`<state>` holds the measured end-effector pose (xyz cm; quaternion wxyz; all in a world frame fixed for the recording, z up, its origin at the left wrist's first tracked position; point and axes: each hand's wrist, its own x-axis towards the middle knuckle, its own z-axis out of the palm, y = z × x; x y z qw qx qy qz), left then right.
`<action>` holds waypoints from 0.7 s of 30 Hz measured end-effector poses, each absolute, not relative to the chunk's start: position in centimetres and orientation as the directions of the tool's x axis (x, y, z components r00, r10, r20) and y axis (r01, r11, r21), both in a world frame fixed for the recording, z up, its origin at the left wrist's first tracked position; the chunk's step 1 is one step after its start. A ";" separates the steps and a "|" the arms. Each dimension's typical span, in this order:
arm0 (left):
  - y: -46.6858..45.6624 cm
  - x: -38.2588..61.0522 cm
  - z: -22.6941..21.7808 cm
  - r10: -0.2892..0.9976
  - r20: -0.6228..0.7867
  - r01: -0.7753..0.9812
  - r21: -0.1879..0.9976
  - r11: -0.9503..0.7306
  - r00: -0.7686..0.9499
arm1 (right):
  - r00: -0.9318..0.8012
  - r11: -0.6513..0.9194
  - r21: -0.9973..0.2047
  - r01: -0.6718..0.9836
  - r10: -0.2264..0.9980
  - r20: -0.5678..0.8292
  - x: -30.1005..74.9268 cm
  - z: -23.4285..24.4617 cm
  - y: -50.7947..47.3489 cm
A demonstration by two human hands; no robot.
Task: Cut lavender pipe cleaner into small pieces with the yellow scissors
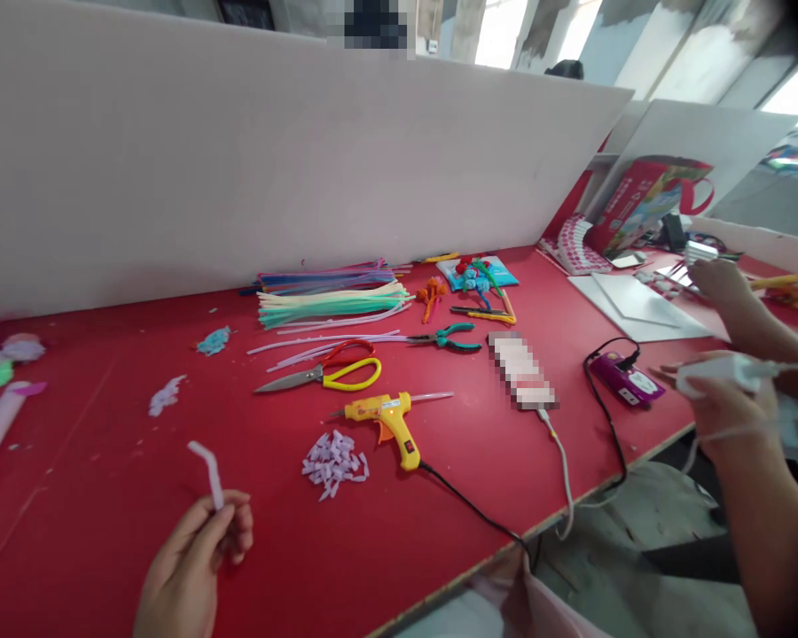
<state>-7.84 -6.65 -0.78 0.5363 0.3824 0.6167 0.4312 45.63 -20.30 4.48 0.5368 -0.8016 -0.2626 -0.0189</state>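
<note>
My left hand (196, 558) is at the bottom left over the red table (93, 496), fingers pinched on a short bent pale pipe cleaner piece (207, 470). My right hand (728, 408) reaches past the table's right edge, closed on a white plug (715, 374) with a white cable trailing from it. A yellow glue gun (389, 416) lies in the middle of the table, between my hands. A heap of small pale cut pieces (334, 461) lies just left of it.
Yellow-handled scissors (325, 377), green pliers (449, 338), pipe cleaner bundles (329, 297) and a purple power bank (625, 378) lie on the table. A white board (272, 159) walls off the back. Another person's hand (718, 279) works at the far right.
</note>
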 end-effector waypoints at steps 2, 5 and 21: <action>-6.7 -7.1 0.5 0.942 -0.331 -0.016 0.944 0.331 -0.060 | 0.764 -0.413 -0.769 0.488 0.628 0.148 42.3 3.2 -20.5; -7.0 -4.4 2.7 0.922 -0.331 -0.100 0.929 0.355 0.201 | 0.692 -0.585 -0.516 0.625 0.722 0.019 37.5 1.2 -19.6; -8.4 22.0 0.7 0.351 -0.593 0.053 0.556 0.829 0.725 | 0.601 -0.468 -0.880 0.079 0.727 -0.333 35.9 1.7 -16.8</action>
